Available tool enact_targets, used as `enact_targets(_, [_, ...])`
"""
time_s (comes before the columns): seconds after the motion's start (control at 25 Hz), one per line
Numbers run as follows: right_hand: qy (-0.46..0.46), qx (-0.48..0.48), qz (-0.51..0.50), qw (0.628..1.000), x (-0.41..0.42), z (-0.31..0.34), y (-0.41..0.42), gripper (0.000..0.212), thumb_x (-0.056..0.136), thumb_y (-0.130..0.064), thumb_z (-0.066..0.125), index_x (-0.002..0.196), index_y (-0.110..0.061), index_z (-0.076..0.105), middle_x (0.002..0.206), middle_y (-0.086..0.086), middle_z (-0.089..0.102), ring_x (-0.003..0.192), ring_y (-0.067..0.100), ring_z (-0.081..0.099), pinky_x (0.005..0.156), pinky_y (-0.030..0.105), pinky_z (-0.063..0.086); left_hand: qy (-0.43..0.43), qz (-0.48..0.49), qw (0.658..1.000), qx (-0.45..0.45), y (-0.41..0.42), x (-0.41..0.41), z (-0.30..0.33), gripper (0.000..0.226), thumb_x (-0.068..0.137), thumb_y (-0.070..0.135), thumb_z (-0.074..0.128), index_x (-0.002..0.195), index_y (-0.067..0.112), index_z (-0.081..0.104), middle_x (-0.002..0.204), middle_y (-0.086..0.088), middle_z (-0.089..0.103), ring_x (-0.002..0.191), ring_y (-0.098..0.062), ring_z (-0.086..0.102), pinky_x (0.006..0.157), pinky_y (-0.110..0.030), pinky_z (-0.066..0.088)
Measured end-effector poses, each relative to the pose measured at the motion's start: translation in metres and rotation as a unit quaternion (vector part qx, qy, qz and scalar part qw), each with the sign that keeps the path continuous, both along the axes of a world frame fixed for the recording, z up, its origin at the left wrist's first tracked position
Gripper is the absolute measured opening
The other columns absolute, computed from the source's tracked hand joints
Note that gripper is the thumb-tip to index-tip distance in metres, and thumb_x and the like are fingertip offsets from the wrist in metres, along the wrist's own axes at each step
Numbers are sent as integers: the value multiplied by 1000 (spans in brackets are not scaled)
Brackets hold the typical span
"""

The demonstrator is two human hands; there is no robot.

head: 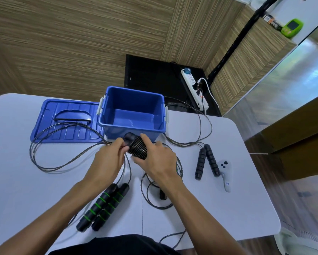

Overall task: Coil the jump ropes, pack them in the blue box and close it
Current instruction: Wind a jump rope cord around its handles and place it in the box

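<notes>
A white controller [225, 176] lies on the white table [246, 208]; a power strip [195, 89] and green gadget [291, 27] sit beyond.

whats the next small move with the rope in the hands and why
Probably keep winding: the left hand should feed another turn of the loose cable onto the coiled bundle that the right hand grips. Much cable still trails across the table and over the lid, so it seems too early to drop it into the open blue box.
</notes>
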State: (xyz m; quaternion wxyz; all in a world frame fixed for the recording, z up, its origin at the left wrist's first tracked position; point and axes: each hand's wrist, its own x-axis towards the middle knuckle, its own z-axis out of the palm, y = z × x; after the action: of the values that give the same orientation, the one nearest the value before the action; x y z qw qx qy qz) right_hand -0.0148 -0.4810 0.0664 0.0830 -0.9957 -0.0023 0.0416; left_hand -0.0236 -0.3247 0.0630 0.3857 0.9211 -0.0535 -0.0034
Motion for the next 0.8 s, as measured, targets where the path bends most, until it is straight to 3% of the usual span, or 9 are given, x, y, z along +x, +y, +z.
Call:
enact_targets(0.08, [-13, 4, -7, 1000, -1, 1, 0, 75, 84, -71, 55, 147, -39, 27, 116, 9, 58, 99, 33, 63, 74, 38, 49, 9, 26, 995, -97, 3, -2, -3, 19, 101, 25, 44, 84, 20, 50, 63, -2, 57, 60, -15, 51, 53, -20, 37])
enact_targets(0.2, [-15, 12, -7, 1000, -2, 1, 0, 77, 86, -70, 54, 150, -40, 24, 116, 9, 57, 99, 32, 62, 74, 37, 48, 24, 41, 993, -110, -1, -10, -6, 19, 103, 28, 35, 92, 20, 48, 70, 1, 58, 66, -14, 55, 58, -23, 39])
enact_targets(0.28, [-14, 13, -8, 1000, -2, 1, 0, 80, 87, -69, 53, 153, -44, 17, 116, 8, 56, 99, 30, 61, 74, 36, 48, 12, 37, 998, -53, -5, -14, -9, 22, 103, 31, 28, 95, 21, 45, 66, 4, 54, 64, -19, 54, 56, -34, 36])
enact_targets(0.44, [-19, 39, 2, 999, -5, 2, -1, 81, 87, -67, 55, 153, -51, 10, 107, 4, 50, 88, 26, 60, 70, 36, 51, 38, 34, 998, 31, -3, -8, -9, 26, 101, 34, 24, 85, 22, 39, 66, -4, 56, 67, -32, 53, 60, -39, 37])
enact_targets(0.64, [-22, 38, 7, 999, -2, 4, -6, 71, 88, -63, 55, 149, -49, 22, 106, 2, 49, 87, 29, 62, 69, 35, 50, -9, -24, 990, 138, 3, -2, -1, 41, 95, 58, 28, 81, 21, 37, 58, 6, 49, 62, -28, 55, 53, -35, 40])
enact_targets(0.8, [-29, 66, -8, 997, -3, 2, -7, 70, 86, -66, 57, 147, -49, 28, 101, 0, 51, 86, 27, 63, 71, 35, 51, -102, -39, 970, 218, 2, 2, -3, 36, 98, 45, 32, 82, 15, 45, 58, -1, 56, 52, -31, 56, 44, -29, 33])
